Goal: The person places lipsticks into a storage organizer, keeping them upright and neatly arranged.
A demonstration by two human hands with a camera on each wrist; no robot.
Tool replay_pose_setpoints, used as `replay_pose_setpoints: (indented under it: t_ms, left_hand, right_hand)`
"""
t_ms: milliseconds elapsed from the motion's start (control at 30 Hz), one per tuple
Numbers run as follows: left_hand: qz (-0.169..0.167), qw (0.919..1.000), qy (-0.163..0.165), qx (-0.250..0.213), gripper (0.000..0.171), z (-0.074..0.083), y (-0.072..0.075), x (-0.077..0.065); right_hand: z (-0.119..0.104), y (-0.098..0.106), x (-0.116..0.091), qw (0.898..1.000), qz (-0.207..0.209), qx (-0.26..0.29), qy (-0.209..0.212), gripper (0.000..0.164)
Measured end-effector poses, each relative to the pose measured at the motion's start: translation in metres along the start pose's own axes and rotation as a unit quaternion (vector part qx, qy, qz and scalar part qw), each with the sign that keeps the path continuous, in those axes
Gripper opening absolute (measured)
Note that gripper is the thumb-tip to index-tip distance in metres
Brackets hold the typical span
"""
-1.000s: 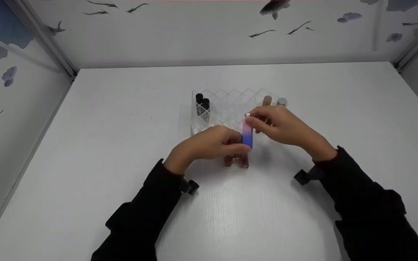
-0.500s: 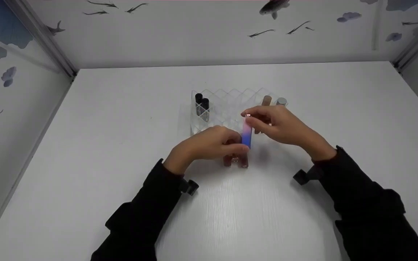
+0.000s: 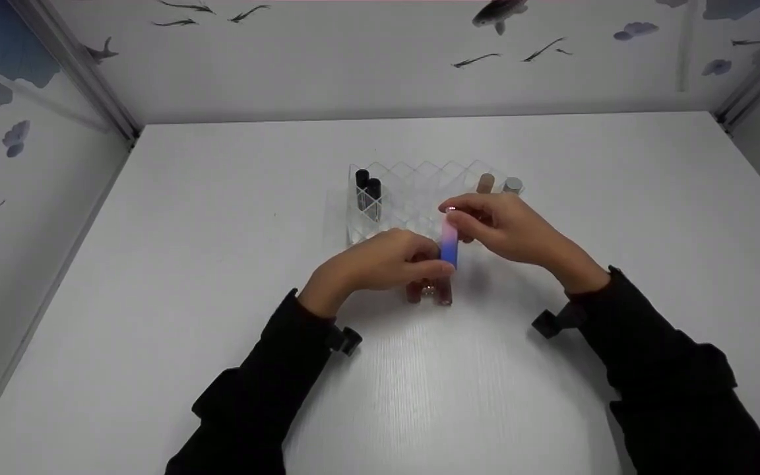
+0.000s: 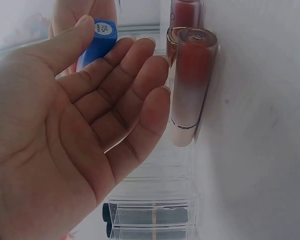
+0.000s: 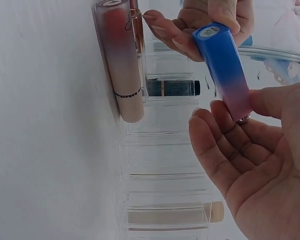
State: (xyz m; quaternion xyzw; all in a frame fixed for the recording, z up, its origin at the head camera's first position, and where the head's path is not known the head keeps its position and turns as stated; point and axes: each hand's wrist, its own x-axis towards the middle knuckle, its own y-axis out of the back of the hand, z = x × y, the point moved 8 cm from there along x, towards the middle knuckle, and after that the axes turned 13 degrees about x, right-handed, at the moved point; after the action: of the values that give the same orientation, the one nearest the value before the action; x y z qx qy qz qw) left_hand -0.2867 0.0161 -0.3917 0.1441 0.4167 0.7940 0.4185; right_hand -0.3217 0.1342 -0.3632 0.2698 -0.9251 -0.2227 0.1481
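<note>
A lipstick tube point(image 3: 449, 244) that fades from pink to blue is held upright between both hands. At its blue bottom end, which has a round label, my left hand point(image 3: 386, 260) pinches it between thumb and index finger. My right hand point(image 3: 515, 227) pinches the pink top end, just below a small shiny tip. The other fingers of both hands are loosely bent and hold nothing in the wrist views. On the table in front of the hands, a lip gloss tube point(image 5: 122, 65) with a red-to-cream fade stands close to other tubes, partly hidden by the left hand in the head view.
Behind the hands stands a clear acrylic organizer point(image 3: 406, 191) with diamond-shaped compartments. Two black-capped tubes point(image 3: 363, 191) sit at its left end. A tan-capped tube point(image 3: 485, 183) and a grey-capped tube point(image 3: 512, 185) are at the right. Patterned panels surround the white table point(image 3: 221, 264).
My right index finger has extended a little to the left past the lipstick's top. The lipstick has shifted very slightly; both arms stay nearly still.
</note>
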Motion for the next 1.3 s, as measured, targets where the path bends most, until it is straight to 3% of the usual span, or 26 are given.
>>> replay_pose_setpoints:
  t_ms: [200,400,500,633,733,867,1033,1133,1300]
  left_hand:
    - [0.032,0.9994,0.01,0.011,0.037,0.001,0.008,-0.001]
    - [0.113,0.9912,0.041,0.055,0.037,-0.003,0.031,-0.008]
    - [0.197,0.9741,0.054,0.098,0.036,-0.003,0.05,-0.016]
    - [0.311,0.9371,0.085,0.135,0.038,-0.007,0.071,-0.028]
    - [0.349,0.9184,0.126,0.137,0.049,-0.015,0.079,-0.035]
    - [0.338,0.9117,0.195,0.128,0.075,-0.031,0.08,-0.039]
    - [0.272,0.9169,0.269,0.115,0.104,-0.048,0.072,-0.039]
    - [0.242,0.9218,0.283,0.107,0.111,-0.054,0.068,-0.038]
    - [0.221,0.9278,0.284,0.097,0.11,-0.058,0.065,-0.037]
  right_hand:
    - [-0.018,0.002,-0.003,1.0,0.015,-0.006,0.006,0.027]
    - [-0.016,0.012,-0.002,0.999,0.042,-0.008,0.023,0.028]
    - [-0.011,0.018,-0.001,0.998,0.055,-0.007,0.032,0.03]
    - [-0.009,0.026,-0.002,0.996,0.077,0.004,0.037,0.032]
    - [-0.011,0.034,-0.004,0.994,0.103,0.012,0.041,0.032]
    - [-0.014,0.044,-0.006,0.989,0.139,0.012,0.049,0.032]
    - [-0.028,0.051,-0.011,0.983,0.176,0.008,0.058,0.034]
    - [-0.041,0.051,-0.014,0.979,0.191,0.007,0.07,0.034]
    - [-0.049,0.055,-0.017,0.974,0.208,0.002,0.09,0.035]
